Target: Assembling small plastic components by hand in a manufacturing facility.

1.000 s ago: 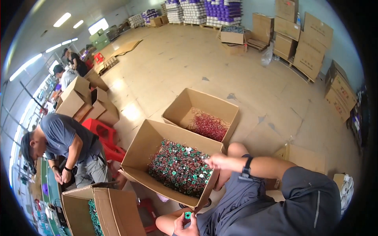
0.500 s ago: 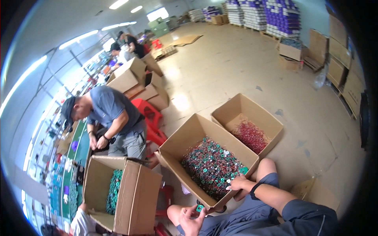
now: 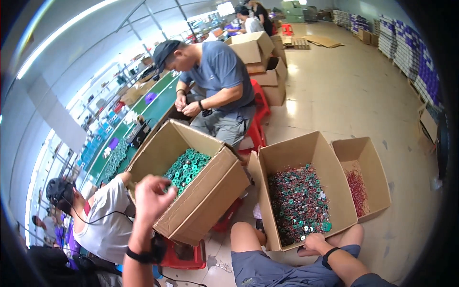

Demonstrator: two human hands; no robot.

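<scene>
My left hand (image 3: 152,197) is raised in front of a tall cardboard box full of green ring-shaped parts (image 3: 187,168). Its thumb and fingers look apart, and I make out nothing held between them. Down at the near rim of the middle cardboard box (image 3: 306,148), my right hand (image 3: 313,242) is closed, its fingertips partly hidden; what they hold, if anything, does not show. That box contains a loose mix of green rings, reddish bits and small white pieces (image 3: 301,203).
A smaller carton (image 3: 356,148) of thin red pieces (image 3: 356,191) adjoins the middle box. Across from me a person in a blue shirt (image 3: 217,71) works at a green bench (image 3: 160,103). Another person in white (image 3: 107,215) sits by the tall box, beside a red stool (image 3: 184,256).
My view has swung left. My left hand, which held a green ring-shaped part near my lap, has risen to the tall box, and that part no longer shows in it. My right hand stays low by the middle box.
</scene>
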